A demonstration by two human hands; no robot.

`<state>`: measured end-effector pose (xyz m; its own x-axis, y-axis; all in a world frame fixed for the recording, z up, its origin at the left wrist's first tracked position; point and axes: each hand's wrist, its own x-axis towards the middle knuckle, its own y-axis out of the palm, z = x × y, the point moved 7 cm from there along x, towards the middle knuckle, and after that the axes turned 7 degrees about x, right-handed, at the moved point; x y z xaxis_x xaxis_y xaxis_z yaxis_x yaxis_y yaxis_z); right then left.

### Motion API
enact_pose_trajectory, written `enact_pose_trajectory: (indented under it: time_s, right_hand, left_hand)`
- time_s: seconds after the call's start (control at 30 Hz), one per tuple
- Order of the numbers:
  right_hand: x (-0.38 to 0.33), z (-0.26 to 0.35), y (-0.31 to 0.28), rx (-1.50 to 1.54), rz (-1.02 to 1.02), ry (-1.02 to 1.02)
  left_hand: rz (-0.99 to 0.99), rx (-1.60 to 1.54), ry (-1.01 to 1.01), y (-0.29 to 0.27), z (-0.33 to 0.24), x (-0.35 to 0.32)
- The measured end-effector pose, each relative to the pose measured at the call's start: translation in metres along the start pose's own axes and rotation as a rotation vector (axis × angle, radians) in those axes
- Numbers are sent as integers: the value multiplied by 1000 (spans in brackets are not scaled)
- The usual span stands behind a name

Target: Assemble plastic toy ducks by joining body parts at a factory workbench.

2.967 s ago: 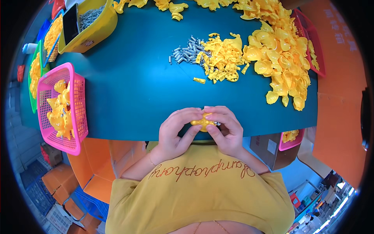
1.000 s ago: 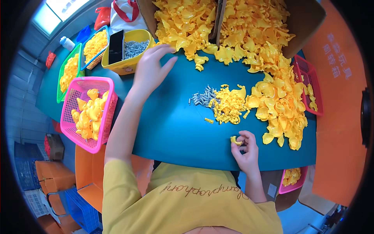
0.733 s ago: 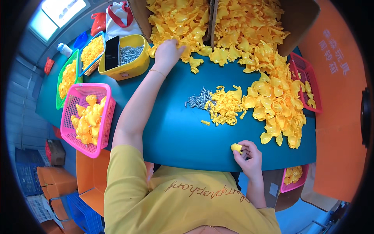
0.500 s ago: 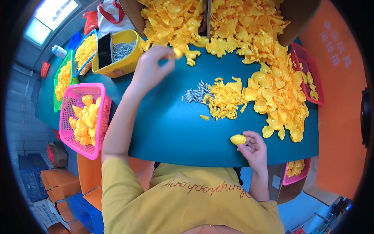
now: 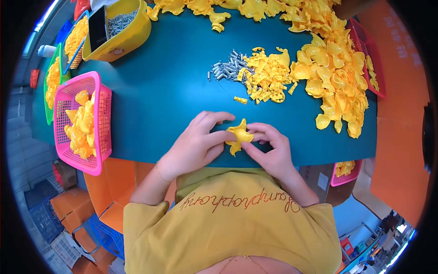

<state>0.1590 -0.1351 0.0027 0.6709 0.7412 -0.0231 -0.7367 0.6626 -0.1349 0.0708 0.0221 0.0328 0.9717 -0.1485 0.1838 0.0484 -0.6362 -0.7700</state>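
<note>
In front of me, near the table's front edge, both hands meet at a yellow plastic shell piece (image 5: 239,136) with pointed, wing-like ends. From its left side my left hand (image 5: 198,139) presses it with closed fingers, the upper finger stretched above it. My right hand (image 5: 272,148) pinches its right edge between thumb and fingers. Whether a second part sits underneath is hidden. Beyond the hands lie a heap of small yellow plastic parts (image 5: 269,75) and, touching it on the left, a pile of short silver metal pins (image 5: 230,66).
Loose yellow shells (image 5: 337,77) cover the table's right side and far edge. At left stand a pink basket (image 5: 104,123) of rounded yellow pieces and a yellow tub (image 5: 123,45) of metal pins with a phone (image 5: 97,28) against it. A red basket (image 5: 376,59) stands at far right.
My left hand has come back from the far heap to the front middle. My right hand has moved left to meet it at the shell. The whole view has shifted.
</note>
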Motion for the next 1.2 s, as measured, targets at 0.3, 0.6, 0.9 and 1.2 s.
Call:
enact_pose_trajectory:
  time_s: [0.3, 0.6, 0.9, 1.2]
  right_hand:
    - [0, 3, 5, -48, -36, 60]
    - [-1, -11, 6, 509, -73, 289]
    - [-1, -13, 20, 229, 25, 308]
    - [-1, -15, 21, 360, -16, 489]
  left_hand:
    - [-303, 170, -244, 20, -10, -25]
    - [-307, 6, -409, 19, 6, -29]
    - [-391, 46, -366, 18, 3, -24]
    - [-388, 60, -378, 17, 2, -25]
